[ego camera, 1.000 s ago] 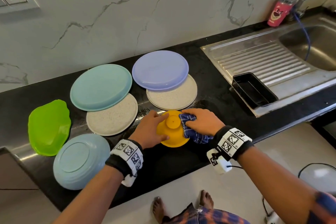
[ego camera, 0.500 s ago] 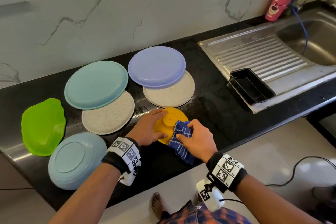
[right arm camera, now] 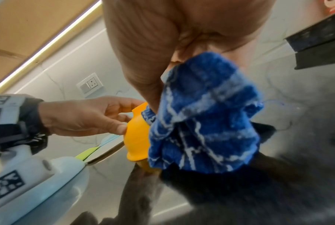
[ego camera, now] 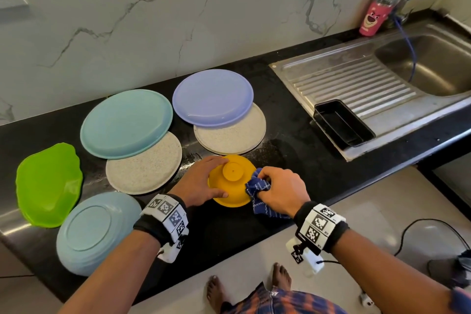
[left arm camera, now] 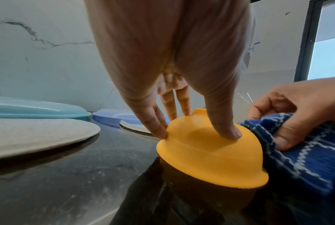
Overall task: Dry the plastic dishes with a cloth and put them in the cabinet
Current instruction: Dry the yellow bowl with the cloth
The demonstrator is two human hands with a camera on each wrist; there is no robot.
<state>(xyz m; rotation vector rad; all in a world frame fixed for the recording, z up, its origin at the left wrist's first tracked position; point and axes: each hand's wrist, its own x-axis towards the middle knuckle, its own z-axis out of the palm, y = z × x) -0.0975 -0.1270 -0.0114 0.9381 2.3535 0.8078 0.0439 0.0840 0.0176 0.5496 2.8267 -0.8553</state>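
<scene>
A yellow plastic bowl (ego camera: 230,186) (left arm camera: 207,149) (right arm camera: 137,137) lies upside down on the black counter (ego camera: 288,150), near its front edge. My left hand (ego camera: 201,181) (left arm camera: 182,121) grips its left side, thumb and fingers curled over the dome. My right hand (ego camera: 279,190) (right arm camera: 162,68) holds a bunched blue patterned cloth (ego camera: 258,195) (left arm camera: 305,150) (right arm camera: 203,120) against the bowl's right side. Several other plates lie upside down to the left and behind: teal (ego camera: 126,122), lilac (ego camera: 212,97), two speckled beige (ego camera: 144,164) (ego camera: 232,132), pale blue (ego camera: 96,232) and green (ego camera: 48,182).
A steel sink with drainboard (ego camera: 356,84) takes up the right of the counter, with a black rectangular tray (ego camera: 342,123) on its near corner. A pink cup (ego camera: 373,16) stands by the tap. A marble wall backs the counter; bare feet stand on the floor below.
My right hand has wiped the cloth from the bowl's top down its near side and back to its right side. The left hand keeps its grip on the bowl.
</scene>
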